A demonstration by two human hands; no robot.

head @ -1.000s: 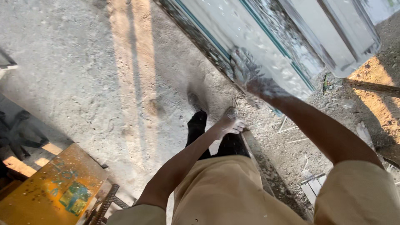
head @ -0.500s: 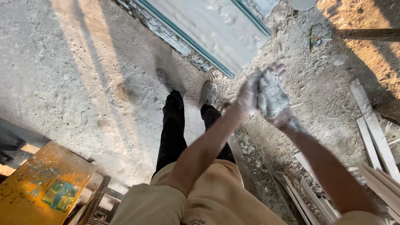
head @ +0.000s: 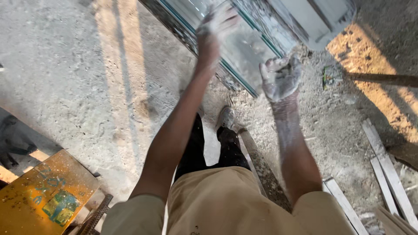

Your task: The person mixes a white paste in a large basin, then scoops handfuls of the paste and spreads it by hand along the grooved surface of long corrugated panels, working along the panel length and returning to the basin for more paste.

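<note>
Green-edged glass panel [head: 244, 48] on the concrete floor [head: 78, 78] is touched by the blurred left hand [head: 213, 32]; the plaster-coated right hand [head: 281, 78] is held empty, fingers curled.

A rough, dusty concrete floor [head: 78, 74] fills the view, crossed by pale bands of sunlight. Loose wooden slats [head: 387, 169] lie on rubble at the right, where warm orange light falls. A paint-spattered yellow board [head: 41, 196] sits at lower left.

A: Where are the hands?
B: The left hand [head: 211, 37] is raised, blurred, at the pale framed panel [head: 244, 48]; the plaster-caked right hand [head: 281, 78] hovers just right of it, fingers curled.
</note>
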